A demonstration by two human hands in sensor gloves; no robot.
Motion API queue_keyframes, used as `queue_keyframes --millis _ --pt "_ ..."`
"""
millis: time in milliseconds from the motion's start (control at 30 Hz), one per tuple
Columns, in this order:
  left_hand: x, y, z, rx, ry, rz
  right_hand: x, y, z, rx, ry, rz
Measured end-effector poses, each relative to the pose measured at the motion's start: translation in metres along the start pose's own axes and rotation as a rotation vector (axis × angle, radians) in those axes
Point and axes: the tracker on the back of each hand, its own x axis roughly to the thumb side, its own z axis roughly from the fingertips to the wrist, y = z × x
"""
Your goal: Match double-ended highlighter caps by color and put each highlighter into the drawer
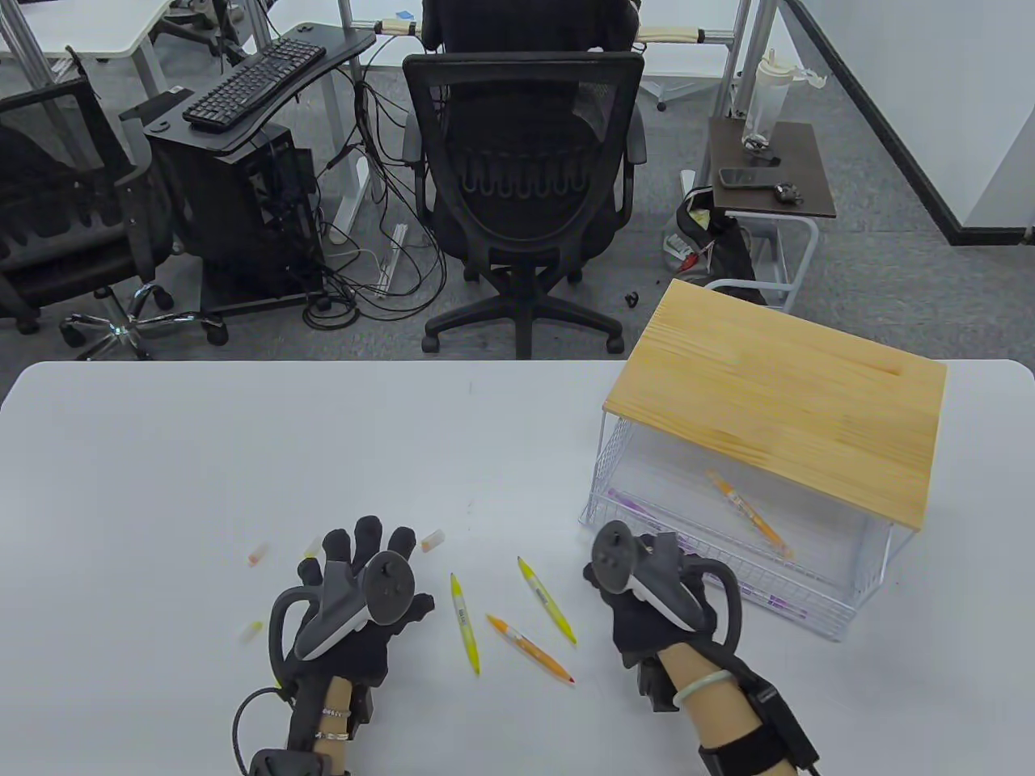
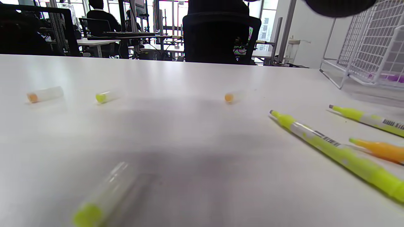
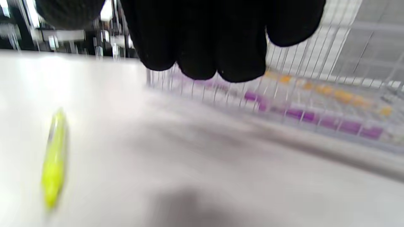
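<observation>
Between the hands, three uncapped highlighters: two yellow (image 1: 465,624) (image 1: 547,600) and one orange (image 1: 530,649), long axes running near-to-far, slightly slanted. Left hand (image 1: 356,598) spread flat, holding nothing. Right hand (image 1: 647,594) curled; any grasp unclear. Further right, drawer (image 1: 808,602) with orange highlighter (image 1: 748,514) inside.

On the white table (image 1: 162,453), three uncapped highlighters lie between the hands: a yellow highlighter (image 1: 465,622) leftmost, an orange highlighter (image 1: 530,648) in the middle, a second yellow highlighter (image 1: 547,599) rightmost; loose clear caps (image 2: 45,94) lie scattered to their left. The wire drawer (image 1: 825,602) sits at right under a wooden top (image 1: 776,396); an orange capped highlighter (image 1: 748,513) lies in it.
</observation>
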Motion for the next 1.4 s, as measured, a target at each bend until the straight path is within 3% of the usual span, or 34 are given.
queue_keyframes --millis 67,267,400,900,1133,1400 --pt "-0.001 0.006 0.004 0.026 -0.009 0.015 0.017 0.013 -0.012 0.079 0.011 0.056" --pt "-0.016 0.018 0.013 0.079 0.018 0.063 0.042 0.033 -0.030 0.173 0.011 0.052" --pt "-0.024 0.020 0.015 0.088 0.021 0.117 0.054 0.038 -0.031 0.134 0.018 0.132" --pt "-0.020 0.026 0.020 0.109 0.016 0.110 0.062 0.043 -0.029 0.137 0.054 0.137" --pt "-0.046 0.039 0.035 0.171 0.048 0.189 0.049 0.039 -0.032 0.168 0.042 0.026" --pt "-0.098 0.051 0.061 0.275 0.115 0.366 0.009 0.024 -0.019 0.093 -0.031 -0.336"
